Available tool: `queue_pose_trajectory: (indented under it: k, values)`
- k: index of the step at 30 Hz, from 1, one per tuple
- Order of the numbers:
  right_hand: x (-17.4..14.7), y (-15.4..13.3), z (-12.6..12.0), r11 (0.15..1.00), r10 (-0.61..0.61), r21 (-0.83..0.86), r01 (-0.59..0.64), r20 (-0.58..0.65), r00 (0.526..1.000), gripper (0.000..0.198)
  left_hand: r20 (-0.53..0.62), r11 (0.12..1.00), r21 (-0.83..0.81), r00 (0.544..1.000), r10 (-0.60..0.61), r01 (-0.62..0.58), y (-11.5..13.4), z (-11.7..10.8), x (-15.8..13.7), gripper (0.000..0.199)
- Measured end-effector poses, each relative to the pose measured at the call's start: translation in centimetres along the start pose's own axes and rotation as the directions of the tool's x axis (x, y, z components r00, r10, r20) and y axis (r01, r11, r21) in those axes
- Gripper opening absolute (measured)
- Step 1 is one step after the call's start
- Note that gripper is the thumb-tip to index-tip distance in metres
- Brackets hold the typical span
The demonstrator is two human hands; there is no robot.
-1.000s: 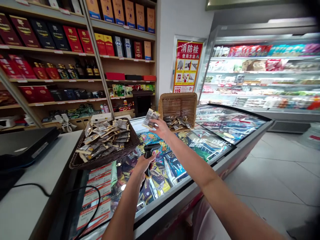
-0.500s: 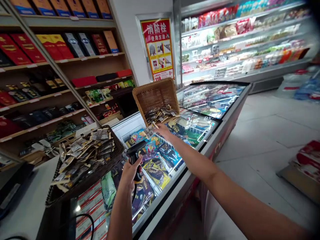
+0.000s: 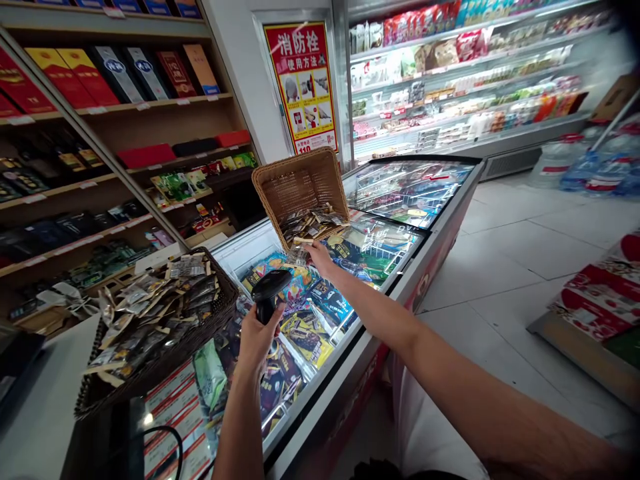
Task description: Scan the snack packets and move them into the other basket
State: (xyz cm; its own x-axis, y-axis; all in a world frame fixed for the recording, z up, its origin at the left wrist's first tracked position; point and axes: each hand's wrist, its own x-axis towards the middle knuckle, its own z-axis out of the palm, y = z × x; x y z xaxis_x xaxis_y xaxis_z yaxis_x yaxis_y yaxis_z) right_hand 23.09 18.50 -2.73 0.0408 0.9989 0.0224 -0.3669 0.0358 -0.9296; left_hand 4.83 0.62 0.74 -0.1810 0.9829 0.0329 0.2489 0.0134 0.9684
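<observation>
My left hand (image 3: 259, 337) is wrapped round the grip of a black barcode scanner (image 3: 270, 288), held over the freezer (image 3: 367, 357). My right hand (image 3: 319, 257) pinches a small clear snack packet (image 3: 299, 255) with a pale strip along its edge. That packet is at the front rim of a tan wicker basket (image 3: 295, 175), which is tilted and has similar packets (image 3: 313, 223) inside. To the left, a dark brown wicker basket (image 3: 213, 313) holds a heap of such packets (image 3: 155, 310).
Under the freezer's glass lie colourful ice cream packs (image 3: 305, 337). Shelves (image 3: 160, 107) of boxes stand at the left, beside a red poster (image 3: 303, 83). A lit chiller (image 3: 465, 87) runs along the back. Water bottles (image 3: 553, 160) and red cartons (image 3: 600, 293) are at the right.
My right hand, still holding the packet, has drawn slightly nearer the tan basket's front rim. The scanner's head has tilted upward in my left hand. The view has shifted a little to the right.
</observation>
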Motion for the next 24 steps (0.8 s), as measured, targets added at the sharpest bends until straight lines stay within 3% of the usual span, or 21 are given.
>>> queue_pose_trajectory:
  k: [10,17,24]
  values:
    - [0.34,0.53,-0.2,1.0,0.002,0.003,-0.002,-0.004,1.0,0.013,0.026,0.992,0.126,1.0,0.017,-0.02,-0.55,0.26,0.04,0.053]
    - [0.48,0.62,-0.17,1.0,0.014,-0.027,-0.015,-0.018,1.0,0.017,0.029,0.992,0.124,0.999,0.031,-0.034,-0.25,0.24,-0.15,0.048]
    - [0.9,0.77,-0.12,0.999,0.035,-0.016,-0.036,-0.064,0.997,0.019,0.017,0.998,0.058,1.0,-0.009,0.008,-0.55,0.34,0.33,0.058]
